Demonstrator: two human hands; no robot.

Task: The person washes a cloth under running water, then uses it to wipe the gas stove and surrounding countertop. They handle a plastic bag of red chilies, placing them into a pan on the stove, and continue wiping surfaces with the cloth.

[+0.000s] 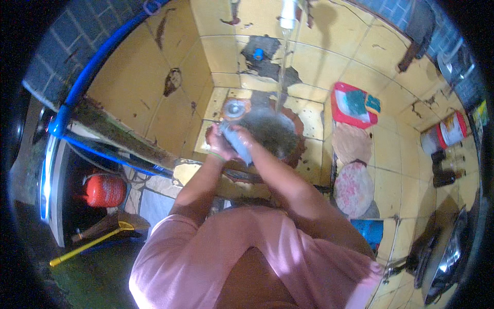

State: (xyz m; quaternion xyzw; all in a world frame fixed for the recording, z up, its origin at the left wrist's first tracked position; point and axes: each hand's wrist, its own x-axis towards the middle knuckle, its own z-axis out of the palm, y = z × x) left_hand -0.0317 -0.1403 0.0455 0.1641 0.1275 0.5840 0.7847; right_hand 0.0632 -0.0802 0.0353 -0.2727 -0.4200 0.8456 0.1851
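Note:
Both my hands are together over the near left part of a tiled sink basin [318, 150]. Between my left hand [220, 143] and my right hand [243, 137] is a wet, light grey-blue object [235, 143], perhaps a cloth; its exact kind cannot be told. Water [283, 73] runs from a white pipe spout [288, 17] at the top into the basin, beyond my hands. A metal drain [234, 109] lies just past my fingers. The basin floor to the right of my hands looks dark and wet.
Right of the basin stands a red container [355, 123] with green scouring pads [356, 102] and a sponge [373, 104]. Nearer lie a tan flat piece [352, 143] and a pink-white round one [354, 189]. A blue pipe [88, 73] borders the left wall; a knife [415, 42] hangs upper right.

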